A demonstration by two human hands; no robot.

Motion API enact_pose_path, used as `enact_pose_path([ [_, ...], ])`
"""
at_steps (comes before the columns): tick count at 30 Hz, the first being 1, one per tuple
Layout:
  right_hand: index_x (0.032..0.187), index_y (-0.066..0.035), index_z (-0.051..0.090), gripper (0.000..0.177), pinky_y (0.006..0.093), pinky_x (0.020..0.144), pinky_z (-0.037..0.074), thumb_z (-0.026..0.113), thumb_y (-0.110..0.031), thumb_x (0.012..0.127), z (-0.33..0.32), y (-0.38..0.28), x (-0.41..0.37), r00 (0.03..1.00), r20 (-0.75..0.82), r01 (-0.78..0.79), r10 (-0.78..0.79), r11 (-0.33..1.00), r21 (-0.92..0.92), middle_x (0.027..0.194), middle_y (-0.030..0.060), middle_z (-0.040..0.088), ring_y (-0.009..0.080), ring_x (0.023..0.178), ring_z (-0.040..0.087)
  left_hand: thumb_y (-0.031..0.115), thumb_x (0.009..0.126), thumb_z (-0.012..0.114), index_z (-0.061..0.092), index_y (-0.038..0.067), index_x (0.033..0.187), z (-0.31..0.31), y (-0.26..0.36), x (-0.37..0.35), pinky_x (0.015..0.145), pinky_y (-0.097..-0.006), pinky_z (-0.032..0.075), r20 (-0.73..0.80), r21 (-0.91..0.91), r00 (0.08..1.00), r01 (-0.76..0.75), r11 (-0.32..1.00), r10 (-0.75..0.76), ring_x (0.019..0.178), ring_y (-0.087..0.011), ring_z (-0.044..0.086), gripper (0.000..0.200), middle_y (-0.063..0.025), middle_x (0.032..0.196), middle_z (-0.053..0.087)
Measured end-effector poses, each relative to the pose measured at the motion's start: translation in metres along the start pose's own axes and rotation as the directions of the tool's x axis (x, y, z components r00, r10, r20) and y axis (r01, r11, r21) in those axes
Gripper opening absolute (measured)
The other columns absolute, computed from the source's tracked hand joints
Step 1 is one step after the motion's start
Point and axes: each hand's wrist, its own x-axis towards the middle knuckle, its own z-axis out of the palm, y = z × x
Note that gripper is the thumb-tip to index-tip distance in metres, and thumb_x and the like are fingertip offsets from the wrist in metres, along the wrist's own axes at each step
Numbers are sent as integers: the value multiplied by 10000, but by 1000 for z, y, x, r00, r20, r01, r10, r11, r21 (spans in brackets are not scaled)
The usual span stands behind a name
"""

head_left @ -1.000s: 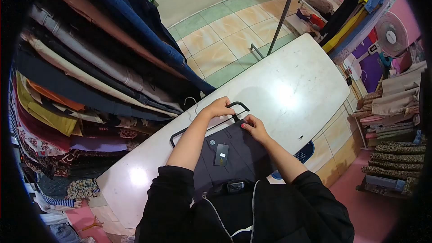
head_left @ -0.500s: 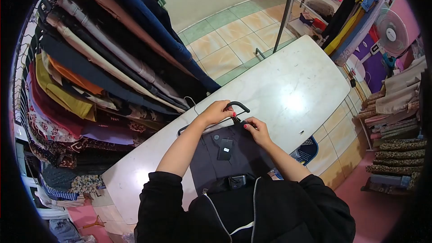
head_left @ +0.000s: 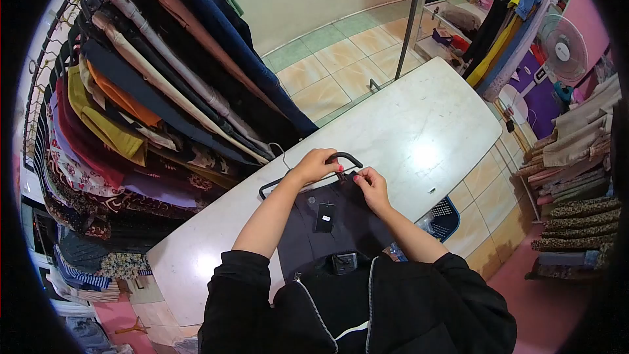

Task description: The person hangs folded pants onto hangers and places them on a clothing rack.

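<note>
A dark garment with a black tag and a round button lies on the white table, its lower part against the person's body. My left hand is closed round the black hanger at the garment's top edge; a clip seems to be under its fingers. Just to the right, my right hand pinches the top corner of the dark garment between thumb and fingers. Part of the hanger's bar shows to the left of my left wrist.
Racks of hanging clothes stand along the left. At the right are more hanging garments, a fan and a shelf. A dark blue basket sits beyond the table's right edge.
The camera view has shifted slightly. The garment's top edge lies a little further left, and more of the hanger's bar shows. Both hands keep their grip.
</note>
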Motion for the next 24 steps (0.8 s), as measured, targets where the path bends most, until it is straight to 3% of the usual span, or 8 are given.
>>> enact_pose_path([
  [2,853,-21,581,84,241,615,424,629,-84,826,0,2,3,1000,-26,5,-5,1000,21,719,5,585,78,674,524,226,767,726,599,39,759,-5,0,-1,561,-285,375,-15,-34,999,43,998,-43,607,-109,461,226,-29,626,546],
  [5,848,-29,575,94,246,622,428,636,-96,826,-3,-11,0,998,69,2,-1,1000,-17,718,5,577,80,680,519,281,737,727,611,21,779,-4,2,-3,593,-345,424,10,-9,999,49,999,-49,628,-229,565,288,-125,695,615],
  [11,869,-32,567,125,252,675,435,653,-112,826,-5,-9,-2,997,69,32,-33,999,6,821,16,597,85,764,533,277,748,714,626,22,818,11,8,-3,663,-348,474,-30,38,1000,2,999,0,694,-252,615,279,-124,724,637],
  [14,939,-31,578,185,246,709,430,675,-134,820,-13,-30,4,993,104,-62,47,988,140,850,19,600,88,789,536,266,759,698,600,23,933,9,24,-6,670,-351,479,41,123,999,10,992,-15,709,-263,617,314,-135,771,641],
  [17,1018,-31,576,287,240,713,422,701,-182,808,-15,-68,20,961,266,-114,73,983,143,872,21,601,84,790,529,189,802,638,504,41,1167,15,30,-14,716,-332,451,-50,-21,998,38,999,-39,782,-227,575,416,-127,869,595],
  [18,1059,-39,585,293,228,667,428,671,-214,839,-20,-51,38,921,388,-5,30,998,-65,869,19,617,83,784,553,171,802,619,460,41,1215,17,28,-16,755,-335,441,-79,-56,997,-3,998,-1,828,-240,564,461,-133,913,580],
  [21,996,-38,618,255,241,665,441,667,-230,835,-12,-78,57,806,545,-9,232,925,-380,789,18,617,92,741,558,124,793,575,375,35,1313,21,23,-32,865,-345,404,-225,-72,970,-111,991,93,947,-276,529,564,-148,1024,541],
  [24,934,-42,629,163,261,673,455,620,-186,857,5,-74,63,776,612,169,150,886,-431,774,26,632,103,721,560,106,771,574,423,19,1285,27,41,-63,943,-372,364,-452,160,871,-134,978,193,996,-320,505,543,-152,1046,536],
])
